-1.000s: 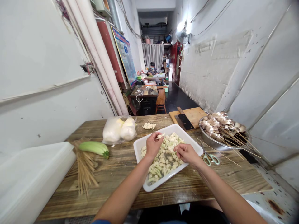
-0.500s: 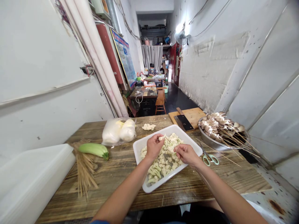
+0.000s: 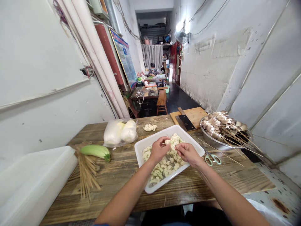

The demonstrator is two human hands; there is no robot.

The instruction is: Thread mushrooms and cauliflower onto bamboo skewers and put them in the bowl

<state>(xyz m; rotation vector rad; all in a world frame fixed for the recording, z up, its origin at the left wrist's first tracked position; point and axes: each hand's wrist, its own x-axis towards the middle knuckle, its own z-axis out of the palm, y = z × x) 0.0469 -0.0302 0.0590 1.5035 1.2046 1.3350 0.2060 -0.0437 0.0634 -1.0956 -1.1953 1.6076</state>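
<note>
A white plastic tray (image 3: 145, 185) of cauliflower florets (image 3: 168, 168) sits on the wooden table before me. Over the tray's far half, my left hand (image 3: 160, 150) curls its fingers and thumb round a pale cauliflower floret. A thin stick tip shows just above those fingers. Close beside it, my right hand (image 3: 188, 153) is closed in a pinch over the florets. What sits between its fingertips is too small to make out. Green-handled scissors (image 3: 212, 159) lie right of the tray, near a loose bamboo skewer (image 3: 225, 153).
Right: a metal bowl (image 3: 211, 142) of skewered mushrooms (image 3: 218, 124), and a cutting board (image 3: 194, 116) with a cleaver (image 3: 185, 121). Left: bagged white vegetables (image 3: 120, 132), a green gourd (image 3: 95, 151), bamboo skewers (image 3: 86, 175) and stacked white trays (image 3: 37, 179). A cauliflower piece (image 3: 150, 127) lies behind the tray.
My left hand has shifted slightly right, and its fingers have opened a little round the floret. My right hand has moved slightly closer to it. The view has tilted a little.
</note>
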